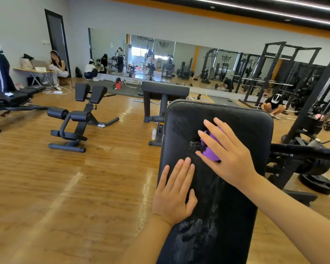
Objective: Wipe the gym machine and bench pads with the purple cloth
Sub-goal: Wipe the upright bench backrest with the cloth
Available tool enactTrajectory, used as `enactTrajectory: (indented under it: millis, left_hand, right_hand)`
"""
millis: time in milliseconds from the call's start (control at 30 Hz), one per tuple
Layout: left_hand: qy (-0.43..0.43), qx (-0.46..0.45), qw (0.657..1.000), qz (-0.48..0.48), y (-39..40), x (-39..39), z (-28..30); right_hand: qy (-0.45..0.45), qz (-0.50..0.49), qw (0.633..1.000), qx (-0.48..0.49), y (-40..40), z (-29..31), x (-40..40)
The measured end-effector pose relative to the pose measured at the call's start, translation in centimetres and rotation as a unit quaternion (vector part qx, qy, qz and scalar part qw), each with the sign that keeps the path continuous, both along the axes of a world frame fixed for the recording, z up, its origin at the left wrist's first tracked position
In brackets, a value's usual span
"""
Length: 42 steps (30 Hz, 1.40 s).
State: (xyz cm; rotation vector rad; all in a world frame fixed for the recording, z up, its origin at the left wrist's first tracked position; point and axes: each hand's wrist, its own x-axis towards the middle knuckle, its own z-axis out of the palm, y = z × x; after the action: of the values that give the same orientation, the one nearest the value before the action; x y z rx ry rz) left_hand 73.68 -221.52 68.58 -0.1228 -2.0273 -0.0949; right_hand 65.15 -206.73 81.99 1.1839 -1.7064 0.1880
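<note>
A long black bench pad (pixel 242 130) runs from the bottom of the head view up to the middle, with wet streaks down its centre. My right hand (pixel 227 155) lies flat with straight fingers on the purple cloth (pixel 210 149), pressing it against the pad's upper part. Most of the cloth is hidden under the hand. My left hand (pixel 173 193) rests flat on the pad's left edge, just below and left of the cloth, holding nothing.
A spray bottle (pixel 154 133) stands on the wood floor beside the bench's left. A black back-extension bench (pixel 80 119) and a preacher pad (pixel 165 92) stand further off. Weight plates (pixel 316 182) and a rack (pixel 274 73) are at right. People sit or crouch at left and right.
</note>
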Motion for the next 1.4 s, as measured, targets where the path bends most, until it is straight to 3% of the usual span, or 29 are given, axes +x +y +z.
enactTrajectory:
  millis: [200, 333, 467, 600, 733, 933, 1067, 1167, 1400]
  left_hand:
    - [0.000, 0.003, 1.000, -0.004, 0.0, 0.0, 0.1]
    - [-0.002, 0.000, 1.000, -0.007, -0.1, 0.1, 0.1]
    - [0.007, 0.002, 1.000, -0.005, -0.1, 0.0, 0.1]
    - [0.005, 0.004, 1.000, -0.003, 0.0, 0.0, 0.2]
    - [-0.002, 0.005, 1.000, -0.002, 0.0, 0.2, 0.2]
    - [0.003, 0.012, 1.000, -0.006, 0.0, 0.0, 0.2]
    - [0.011, 0.019, 1.000, -0.010, 0.0, 0.1, 0.1]
    - [0.007, 0.033, 0.999, -0.008, 0.0, 0.2, 0.2]
    - [-0.001, 0.031, 0.999, -0.013, -0.2, 0.2, 0.2]
  right_hand:
    - [-0.013, -0.089, 0.991, -0.099, 1.1, -2.9, 2.0]
    - [-0.127, -0.128, 0.983, -0.021, 0.3, -2.8, 3.9]
    - [-0.050, -0.125, 0.988, 0.079, 4.2, -1.4, 3.6]
    - [0.030, -0.087, 0.995, -0.044, 3.9, -1.8, 1.5]
    - [-0.056, -0.008, 0.991, -0.125, -0.2, -3.9, 1.2]
    - [-0.035, -0.010, 0.988, -0.150, -3.2, -3.8, 1.4]
    - [-0.004, 0.029, 0.991, -0.129, -8.1, 0.8, 0.6]
    - [0.012, 0.062, 0.997, -0.049, -10.5, 3.2, 0.5]
    - [-0.036, 0.003, 0.999, 0.003, -1.8, -0.3, 0.5]
